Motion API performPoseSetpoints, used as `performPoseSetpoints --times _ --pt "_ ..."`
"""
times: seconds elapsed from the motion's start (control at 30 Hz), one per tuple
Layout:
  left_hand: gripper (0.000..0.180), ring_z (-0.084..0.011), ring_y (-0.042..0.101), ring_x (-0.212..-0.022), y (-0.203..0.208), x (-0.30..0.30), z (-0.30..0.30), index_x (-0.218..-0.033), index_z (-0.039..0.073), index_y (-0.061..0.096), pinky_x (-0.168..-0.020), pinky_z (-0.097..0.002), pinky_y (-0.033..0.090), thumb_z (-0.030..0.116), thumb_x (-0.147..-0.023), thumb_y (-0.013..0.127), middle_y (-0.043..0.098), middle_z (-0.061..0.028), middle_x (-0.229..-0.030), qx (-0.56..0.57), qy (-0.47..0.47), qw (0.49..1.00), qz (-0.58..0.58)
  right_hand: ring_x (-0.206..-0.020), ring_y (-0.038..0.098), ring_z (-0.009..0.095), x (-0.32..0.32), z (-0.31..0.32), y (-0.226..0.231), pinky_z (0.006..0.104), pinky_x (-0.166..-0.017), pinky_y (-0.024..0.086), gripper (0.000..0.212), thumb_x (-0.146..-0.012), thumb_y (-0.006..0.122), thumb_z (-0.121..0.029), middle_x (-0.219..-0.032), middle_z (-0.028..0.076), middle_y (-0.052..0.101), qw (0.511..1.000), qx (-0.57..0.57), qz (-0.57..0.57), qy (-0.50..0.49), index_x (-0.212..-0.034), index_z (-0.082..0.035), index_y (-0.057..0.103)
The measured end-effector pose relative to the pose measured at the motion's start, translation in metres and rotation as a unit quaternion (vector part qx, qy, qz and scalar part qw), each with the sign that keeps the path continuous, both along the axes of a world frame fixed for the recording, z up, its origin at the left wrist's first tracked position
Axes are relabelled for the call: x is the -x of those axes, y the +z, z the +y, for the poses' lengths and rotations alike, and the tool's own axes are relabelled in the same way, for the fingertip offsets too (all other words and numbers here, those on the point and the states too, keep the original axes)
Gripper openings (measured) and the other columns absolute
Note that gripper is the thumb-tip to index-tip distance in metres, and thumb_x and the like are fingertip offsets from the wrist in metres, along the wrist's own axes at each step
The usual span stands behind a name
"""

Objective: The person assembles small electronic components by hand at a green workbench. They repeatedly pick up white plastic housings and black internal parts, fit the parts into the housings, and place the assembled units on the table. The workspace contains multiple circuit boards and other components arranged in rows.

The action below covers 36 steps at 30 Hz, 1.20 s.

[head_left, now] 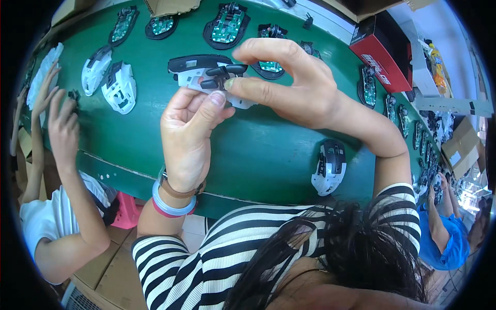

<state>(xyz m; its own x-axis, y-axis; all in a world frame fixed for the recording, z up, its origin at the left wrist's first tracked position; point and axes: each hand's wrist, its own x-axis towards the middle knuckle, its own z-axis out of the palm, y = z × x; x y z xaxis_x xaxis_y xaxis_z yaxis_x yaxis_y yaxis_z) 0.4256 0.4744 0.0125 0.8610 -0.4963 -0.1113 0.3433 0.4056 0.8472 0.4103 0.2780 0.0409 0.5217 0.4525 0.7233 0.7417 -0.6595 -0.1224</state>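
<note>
My left hand (187,129) is closed on a white and black computer mouse shell (188,64), tilted up above the green table. A small black plastic piece with prongs (222,72) lies against the inner side of this shell. My right hand (297,85) presses on that piece with its thumb, while the index finger arches over its right end. The left thumb also touches the shell close to the piece. Part of the shell is hidden behind the fingers. Another mouse shell, black on top with a white lower part (330,168), lies to the right, nearer my body.
Two white mouse shells (120,88) lie at left. Mouse bases with green circuit boards (227,25) stand along the far edge and down the right side. A red and black box (385,51) is at far right. A co-worker's hands (63,124) reach over the table's left end.
</note>
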Motion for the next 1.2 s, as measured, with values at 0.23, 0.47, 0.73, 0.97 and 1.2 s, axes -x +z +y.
performPoseSetpoints --times 0.23,0.47,0.73,0.97,1.2 --pt "0.019 -0.0121 0.064 -0.089 -0.002 -0.002 0.003 -0.111 -0.001 0.059 -0.081 -0.0269 0.054 0.008 -0.093 0.059 0.067 -0.008 -0.102 0.083 -0.007 0.996 0.044 -0.094 0.061 0.027 0.012 0.015 0.007 0.0368 -0.077 0.051 0.033 -0.07 0.07 -0.008 -0.108 0.013 0.056 0.991 -0.009 0.131 -0.028 -0.102 -0.004 0.064" --pt "0.014 -0.0129 0.064 -0.089 -0.011 -0.007 0.008 -0.105 0.001 0.057 -0.082 -0.0283 0.054 0.009 -0.094 0.058 0.065 -0.0075 -0.098 0.052 0.02 0.998 0.037 -0.1 0.056 0.03 0.01 0.021 0.003 0.0382 -0.082 0.048 0.03 -0.074 0.07 -0.008 -0.1 0.013 0.054 0.986 -0.002 0.162 -0.049 -0.103 -0.002 0.063" --pt "0.012 -0.0116 0.061 -0.09 -0.012 -0.007 0.008 -0.106 0.004 0.054 -0.08 -0.0263 0.05 0.01 -0.097 0.053 0.062 -0.0046 -0.1 0.01 0.036 0.999 -0.009 -0.112 0.05 0.037 0.002 0.034 -0.009 0.0395 -0.095 0.043 0.056 -0.08 0.065 -0.013 -0.119 0.023 0.046 0.887 -0.238 0.394 -0.045 -0.127 0.003 0.039" --pt "0.026 -0.0129 0.06 -0.095 -0.016 0.004 0.003 -0.12 -0.001 0.05 -0.083 -0.0272 0.049 0.009 -0.097 0.053 0.061 -0.0081 -0.107 -0.03 0.047 0.987 -0.151 -0.121 0.044 0.033 0.015 0.039 -0.008 0.039 -0.102 0.038 0.059 -0.08 0.062 -0.009 -0.125 0.02 0.044 0.863 -0.291 0.41 -0.046 -0.132 0.0 0.037" --pt "0.038 -0.0194 0.061 -0.104 0.001 0.002 0.003 -0.125 -0.003 0.046 -0.091 -0.0355 0.049 0.018 -0.096 0.056 0.063 -0.0096 -0.109 0.069 -0.333 0.911 0.234 -0.114 0.056 0.033 -0.013 -0.111 0.013 0.0412 -0.097 0.044 0.04 -0.091 0.059 -0.019 -0.122 0.02 0.059 0.94 0.0 0.199 -0.277 -0.129 -0.009 0.054"
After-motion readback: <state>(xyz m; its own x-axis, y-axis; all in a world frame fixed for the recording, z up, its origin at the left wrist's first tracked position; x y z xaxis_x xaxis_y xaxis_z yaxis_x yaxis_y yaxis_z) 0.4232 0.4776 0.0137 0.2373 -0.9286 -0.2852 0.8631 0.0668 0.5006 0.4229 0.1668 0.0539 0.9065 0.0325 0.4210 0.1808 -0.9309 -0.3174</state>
